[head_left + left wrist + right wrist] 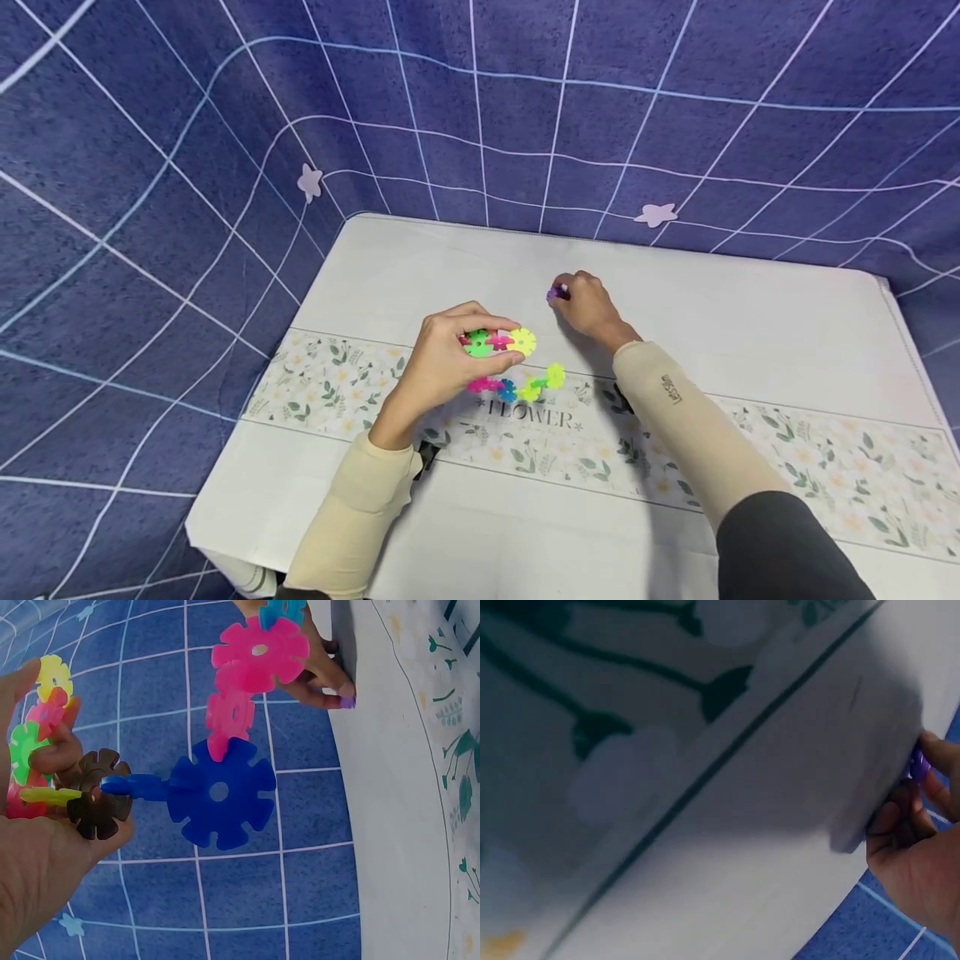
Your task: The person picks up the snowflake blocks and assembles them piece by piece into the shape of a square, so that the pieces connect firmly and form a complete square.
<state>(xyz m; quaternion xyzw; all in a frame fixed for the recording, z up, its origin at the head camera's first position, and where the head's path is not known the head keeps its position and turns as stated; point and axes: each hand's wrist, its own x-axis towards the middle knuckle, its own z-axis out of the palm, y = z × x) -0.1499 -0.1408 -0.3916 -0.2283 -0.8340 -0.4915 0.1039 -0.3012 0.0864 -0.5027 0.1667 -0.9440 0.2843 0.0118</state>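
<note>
Blue cloth (pixel 150 208) with white lines hangs all around a white table (pixel 750 333) that has a band of flowers across it. On the left, the left hand (pixel 438 367) curls its fingers round a chain (pixel 498 342) of bright plastic flakes and holds it just above the table. The left wrist view shows a brown flake (pixel 94 793) at the palm, then a blue flake (pixel 219 792) and pink flakes (pixel 259 652) hanging off it. To do this step well, I think that hand should hold the chain steady, with an open slot turned to the right. On the right, the right hand (pixel 588 304) pinches a small purple flake (pixel 557 292) that sits on the table, well apart from the chain. I think a firm pinch on the flake's edge is best, so its slots stay free to push in.
</note>
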